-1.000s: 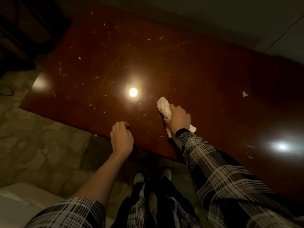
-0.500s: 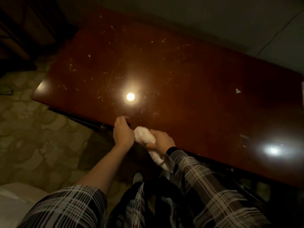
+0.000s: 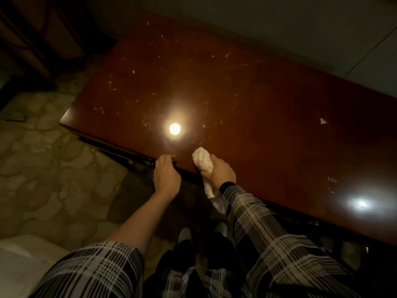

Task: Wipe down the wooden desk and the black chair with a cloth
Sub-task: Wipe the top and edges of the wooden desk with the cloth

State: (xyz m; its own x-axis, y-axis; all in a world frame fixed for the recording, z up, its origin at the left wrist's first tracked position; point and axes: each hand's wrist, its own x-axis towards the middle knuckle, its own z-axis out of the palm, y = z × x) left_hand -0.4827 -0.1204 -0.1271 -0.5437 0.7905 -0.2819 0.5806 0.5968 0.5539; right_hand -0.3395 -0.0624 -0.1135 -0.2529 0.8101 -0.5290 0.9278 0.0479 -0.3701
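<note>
The right hand (image 3: 221, 172) grips the white cloth (image 3: 203, 161) at the desk's (image 3: 268, 108) near edge; unwiped specks lie far-left (left hand (image 3: 166, 176) curled on that edge).

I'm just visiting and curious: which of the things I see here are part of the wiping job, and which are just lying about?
Part of the job:
- wooden desk, speckled with bits
- white cloth, gripped in the right hand
- left hand, at the desk's near edge

Just there:
- patterned floor
- white scrap on the desk
</note>
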